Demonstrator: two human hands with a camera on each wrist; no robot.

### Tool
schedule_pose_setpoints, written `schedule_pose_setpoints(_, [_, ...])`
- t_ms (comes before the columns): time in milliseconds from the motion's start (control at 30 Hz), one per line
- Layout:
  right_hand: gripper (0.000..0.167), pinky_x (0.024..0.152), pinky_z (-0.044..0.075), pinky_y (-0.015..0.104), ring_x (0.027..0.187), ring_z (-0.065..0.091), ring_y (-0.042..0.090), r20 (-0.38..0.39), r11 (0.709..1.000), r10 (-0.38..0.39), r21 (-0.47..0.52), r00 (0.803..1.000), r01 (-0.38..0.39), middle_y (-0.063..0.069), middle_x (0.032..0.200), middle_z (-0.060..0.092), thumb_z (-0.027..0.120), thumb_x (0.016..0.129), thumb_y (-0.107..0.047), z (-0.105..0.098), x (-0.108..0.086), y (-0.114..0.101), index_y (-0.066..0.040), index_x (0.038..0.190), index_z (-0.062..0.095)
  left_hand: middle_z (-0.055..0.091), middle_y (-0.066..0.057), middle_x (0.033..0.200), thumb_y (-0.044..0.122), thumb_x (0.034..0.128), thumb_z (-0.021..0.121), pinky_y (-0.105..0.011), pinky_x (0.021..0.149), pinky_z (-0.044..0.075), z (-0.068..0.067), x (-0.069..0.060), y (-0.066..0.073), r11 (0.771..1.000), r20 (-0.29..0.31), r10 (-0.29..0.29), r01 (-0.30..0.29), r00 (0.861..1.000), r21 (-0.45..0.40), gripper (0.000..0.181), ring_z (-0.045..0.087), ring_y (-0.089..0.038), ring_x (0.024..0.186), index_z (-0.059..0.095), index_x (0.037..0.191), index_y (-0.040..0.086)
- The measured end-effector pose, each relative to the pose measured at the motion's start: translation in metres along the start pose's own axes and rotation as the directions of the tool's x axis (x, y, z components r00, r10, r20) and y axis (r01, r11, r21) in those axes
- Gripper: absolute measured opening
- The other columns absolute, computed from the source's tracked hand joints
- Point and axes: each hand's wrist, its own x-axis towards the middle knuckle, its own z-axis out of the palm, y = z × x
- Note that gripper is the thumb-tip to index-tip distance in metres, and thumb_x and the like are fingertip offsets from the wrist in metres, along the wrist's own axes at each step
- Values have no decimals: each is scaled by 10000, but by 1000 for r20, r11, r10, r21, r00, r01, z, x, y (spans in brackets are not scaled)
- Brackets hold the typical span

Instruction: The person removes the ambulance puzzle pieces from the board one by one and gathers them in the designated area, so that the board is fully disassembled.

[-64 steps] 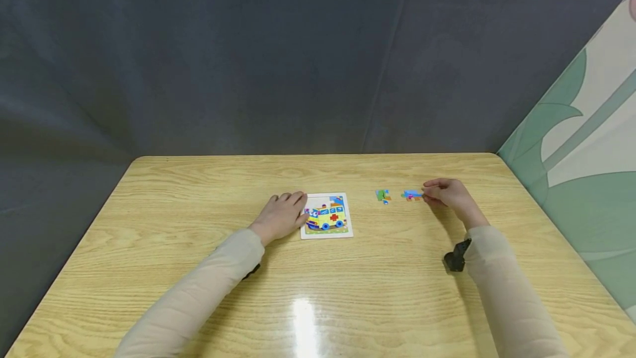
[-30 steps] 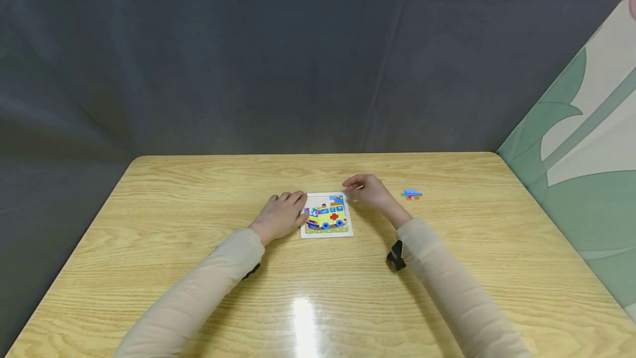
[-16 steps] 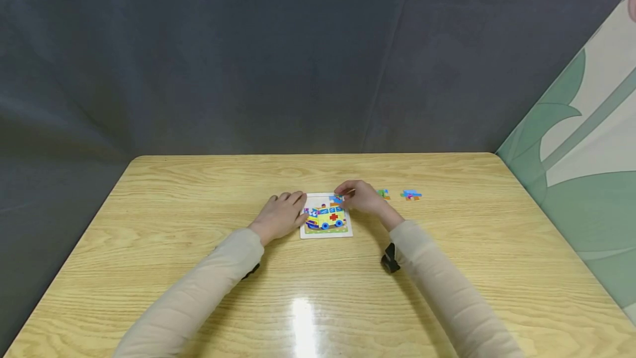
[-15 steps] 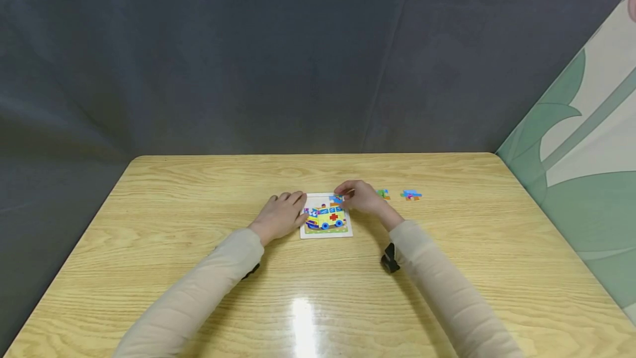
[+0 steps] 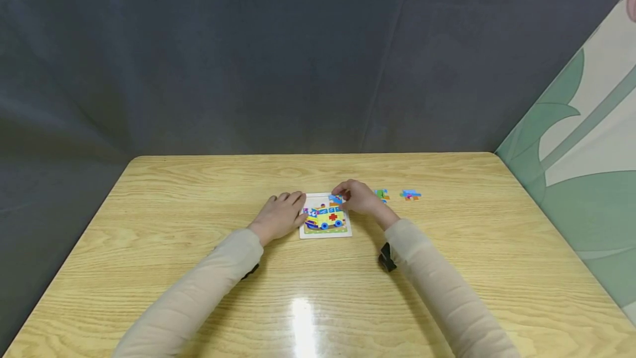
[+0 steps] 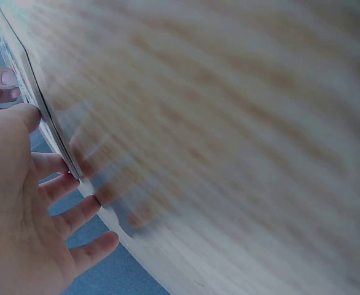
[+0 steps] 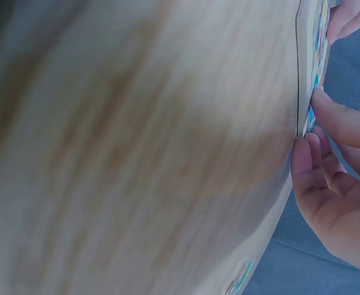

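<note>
The white-framed puzzle board (image 5: 325,237), showing a yellow ambulance, lies flat on the table. My left hand (image 5: 278,218) rests at its left edge; the thumb touches the frame and the other fingers are spread loosely, as the left wrist view shows (image 6: 20,203). At the upper right corner, the thumb and forefinger of my right hand (image 5: 361,198) pinch the blue-and-orange corner piece (image 5: 334,200). The right wrist view shows the right hand (image 7: 340,178) with its thumb on the board and fingertips at the edge. Pale board shows beside this piece at the upper left.
To the right of the board lie a green-and-blue piece (image 5: 381,194) and a blue-and-orange piece (image 5: 410,194), apart from each other. The wooden table (image 5: 199,181) ends at a dark curtain (image 5: 248,59), with a leaf-patterned panel (image 5: 591,220) on the right.
My right hand has come left from beside the far loose piece to the board's upper right corner and shifted slightly onto it. The left hand stays at the board.
</note>
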Motion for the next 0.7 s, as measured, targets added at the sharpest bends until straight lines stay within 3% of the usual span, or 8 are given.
schedule_pose_setpoints(233, [315, 784, 457, 287, 872, 504, 198, 7, 1000, 2, -21, 1000, -2, 158, 1085, 595, 667, 839, 58, 1, 0, -3, 17, 1150, 634, 287, -63, 1571, 440, 1037, 305, -523, 1141, 304, 1, 1, -1, 1000, -2, 4, -4, 1000, 3, 591, 323, -291, 1421, 270, 1518, 99])
schedule_pose_setpoints(467, [274, 705, 368, 278, 785, 424, 188, 25, 997, -71, -13, 997, 71, 98, 875, 513, 658, 844, 63, -1, -2, -2, 4, 1105, 604, 281, -63, 1573, 436, 1037, 308, -526, 1142, 302, 0, 0, 0, 1000, 4, 7, -7, 1000, 7, 592, 319, -292, 1423, 263, 1520, 97])
schedule_pose_setpoints(700, [264, 686, 360, 276, 757, 414, 182, 39, 994, -107, 18, 994, 106, 97, 843, 486, 652, 850, 56, -3, -3, 0, -10, 1093, 574, 278, -62, 1575, 434, 1038, 303, -526, 1142, 303, 1, 2, -1, 1000, 11, 1, -1, 1000, 4, 588, 317, -294, 1424, 260, 1522, 102])
